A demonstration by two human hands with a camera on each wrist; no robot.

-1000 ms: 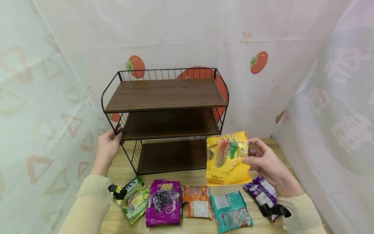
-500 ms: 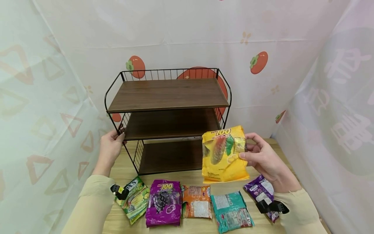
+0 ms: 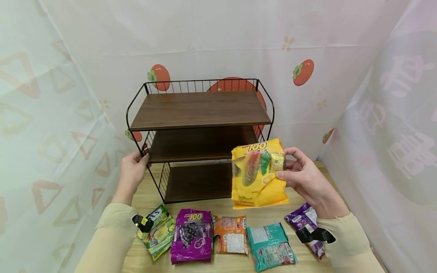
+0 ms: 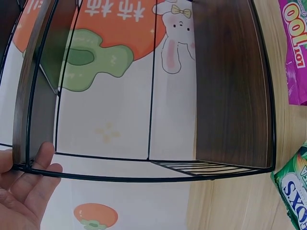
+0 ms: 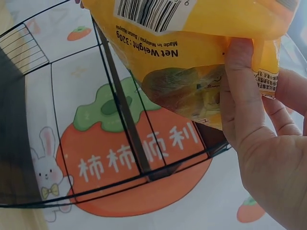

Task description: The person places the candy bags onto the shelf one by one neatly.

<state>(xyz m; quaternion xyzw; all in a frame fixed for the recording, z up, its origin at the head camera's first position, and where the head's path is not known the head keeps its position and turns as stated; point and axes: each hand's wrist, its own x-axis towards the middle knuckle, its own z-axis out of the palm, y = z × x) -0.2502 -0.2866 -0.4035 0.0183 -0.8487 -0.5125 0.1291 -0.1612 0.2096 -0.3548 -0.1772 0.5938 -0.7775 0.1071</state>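
A yellow candy bag point(image 3: 257, 178) with a mango picture hangs in front of the right part of a shelf rack point(image 3: 201, 110). My right hand point(image 3: 304, 176) pinches it by its right edge, thumb on the front; the right wrist view shows fingers point(image 5: 244, 91) against the bag's barcode side. With my left hand point(image 3: 133, 170) I grip the rack's left side at the middle shelf. In the left wrist view, the left hand's fingers point(image 4: 41, 184) curl round the black frame and the shelf's edge. The rack has black wire sides and dark wood boards.
Along the table's front lie a green candy bag point(image 3: 158, 233), a purple grape bag point(image 3: 191, 237), an orange bag point(image 3: 230, 235), a teal bag point(image 3: 271, 244) and a dark purple bag point(image 3: 307, 223), partly behind the right wrist. Printed cloth walls point(image 3: 218, 38) surround the table.
My right hand has carried the yellow candy bag up and to the left, toward the rack. The rack has shifted slightly right, with my left hand moving along with it.
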